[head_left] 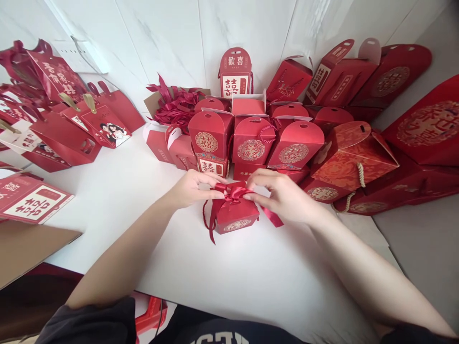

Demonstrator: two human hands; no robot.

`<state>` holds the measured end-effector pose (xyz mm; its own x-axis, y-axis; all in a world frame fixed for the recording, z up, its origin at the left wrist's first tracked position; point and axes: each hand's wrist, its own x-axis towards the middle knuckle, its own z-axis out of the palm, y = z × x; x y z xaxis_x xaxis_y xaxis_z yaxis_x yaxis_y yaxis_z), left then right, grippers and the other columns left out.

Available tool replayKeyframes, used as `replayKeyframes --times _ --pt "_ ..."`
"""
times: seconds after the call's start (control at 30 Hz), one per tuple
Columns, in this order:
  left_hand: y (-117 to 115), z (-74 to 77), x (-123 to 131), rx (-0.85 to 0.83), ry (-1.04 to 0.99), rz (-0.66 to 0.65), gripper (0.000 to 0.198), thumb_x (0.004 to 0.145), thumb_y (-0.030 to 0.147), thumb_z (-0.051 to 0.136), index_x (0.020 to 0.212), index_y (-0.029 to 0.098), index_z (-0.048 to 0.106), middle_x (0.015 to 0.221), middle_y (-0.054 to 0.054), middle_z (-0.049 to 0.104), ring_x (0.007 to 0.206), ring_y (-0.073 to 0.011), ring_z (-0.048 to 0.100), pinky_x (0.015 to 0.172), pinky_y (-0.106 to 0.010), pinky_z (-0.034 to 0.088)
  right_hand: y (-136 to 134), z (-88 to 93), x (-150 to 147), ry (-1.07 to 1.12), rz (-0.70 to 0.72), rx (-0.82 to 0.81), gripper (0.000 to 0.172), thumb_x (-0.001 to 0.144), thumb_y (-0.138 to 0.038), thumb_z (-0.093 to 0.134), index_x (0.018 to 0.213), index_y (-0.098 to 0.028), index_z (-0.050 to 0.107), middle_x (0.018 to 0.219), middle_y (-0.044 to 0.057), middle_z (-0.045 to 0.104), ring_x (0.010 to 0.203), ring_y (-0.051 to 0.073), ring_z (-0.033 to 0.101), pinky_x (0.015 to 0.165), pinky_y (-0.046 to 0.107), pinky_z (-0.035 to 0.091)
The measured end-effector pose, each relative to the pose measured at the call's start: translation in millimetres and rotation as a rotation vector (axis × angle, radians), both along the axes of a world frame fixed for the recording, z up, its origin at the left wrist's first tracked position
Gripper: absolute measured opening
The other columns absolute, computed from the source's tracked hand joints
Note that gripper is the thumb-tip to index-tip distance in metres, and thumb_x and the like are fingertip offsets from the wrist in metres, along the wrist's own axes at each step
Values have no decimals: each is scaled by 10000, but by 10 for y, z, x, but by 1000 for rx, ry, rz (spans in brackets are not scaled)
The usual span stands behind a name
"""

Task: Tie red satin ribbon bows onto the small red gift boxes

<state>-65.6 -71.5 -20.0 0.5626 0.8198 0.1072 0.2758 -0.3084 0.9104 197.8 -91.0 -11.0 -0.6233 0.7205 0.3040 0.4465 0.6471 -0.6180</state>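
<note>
A small red gift box (234, 217) with a gold round emblem stands on the white table (229, 272) in front of me. A dark red satin ribbon (233, 192) is bunched into loops on its top, with tails hanging down the left side and trailing to the right. My left hand (195, 188) pinches the ribbon's left loop. My right hand (278, 193) pinches the ribbon on the right side, fingers closed on it. Both hands meet over the box top.
Several red gift boxes (253, 138) are stacked behind the small box, against the white wall. Larger red boxes (353, 157) lie to the right. A cardboard box of loose ribbons (175, 105) sits at the back. Red bags and boxes (71, 129) crowd the left; brown cardboard (25, 248) is at the near left.
</note>
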Motion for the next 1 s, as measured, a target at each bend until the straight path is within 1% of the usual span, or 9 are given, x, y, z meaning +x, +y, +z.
replayKeyframes --times 0.1,0.27,0.33,0.43,0.5,0.67,0.8,0.9,1.0 --pt "16 201 -223 -48 135 -110 112 753 291 786 743 182 762 1197 -88 682 1079 -221 641 974 -352 504 31 183 311 -125 79 -113 128 923 -296 582 846 -197 606 833 20 625 759 159 559 711 282 424" --pt "15 322 -345 -403 332 -388 209 822 351 722 939 180 745 997 -92 735 935 -213 695 821 -313 567 39 276 614 -348 132 -411 126 914 -322 564 913 -208 619 831 12 650 713 161 574 653 274 425" --pt "6 273 -284 -491 297 -368 297 868 437 654 953 168 745 929 -107 752 871 -216 714 781 -316 575 52 225 569 -286 199 -569 198 930 -376 544 991 -203 617 890 33 671 778 179 606 689 286 451" --pt "-17 177 -170 -480 291 -232 354 887 479 613 868 151 745 812 -99 752 759 -195 716 716 -290 567 75 129 406 -140 278 -733 316 950 -472 509 990 -176 612 917 56 667 832 188 610 738 298 464" --pt "-28 125 -119 -438 299 -171 322 876 454 636 821 150 729 780 -80 747 729 -178 710 696 -266 554 68 60 278 -71 254 -701 388 955 -526 476 874 -169 606 845 42 633 789 175 579 730 298 449" --pt "-23 78 -75 -393 270 -191 327 899 440 603 831 149 734 782 -70 744 722 -166 699 713 -256 546 -27 -71 75 -94 20 -460 416 945 -527 484 708 -186 508 670 -19 525 623 122 456 607 260 364" --pt "-173 261 -84 -199 444 -201 326 921 421 563 850 173 762 792 -42 740 721 -157 681 676 -231 510 -60 95 255 -271 182 -450 376 948 -468 501 690 -194 504 603 -38 505 555 108 434 550 247 330" --pt "-496 544 -169 49 554 -52 242 909 396 586 997 253 759 970 -5 752 852 -163 688 706 -218 501 -92 324 507 -441 324 -548 369 945 -459 515 686 -198 550 616 -11 578 563 128 516 538 254 364" --pt "-869 777 -402 272 423 387 185 870 393 639 973 285 748 1025 13 745 930 -185 685 775 -244 518 -242 427 636 -515 229 -463 306 897 -498 583 765 -225 624 721 24 657 649 182 616 588 289 458"
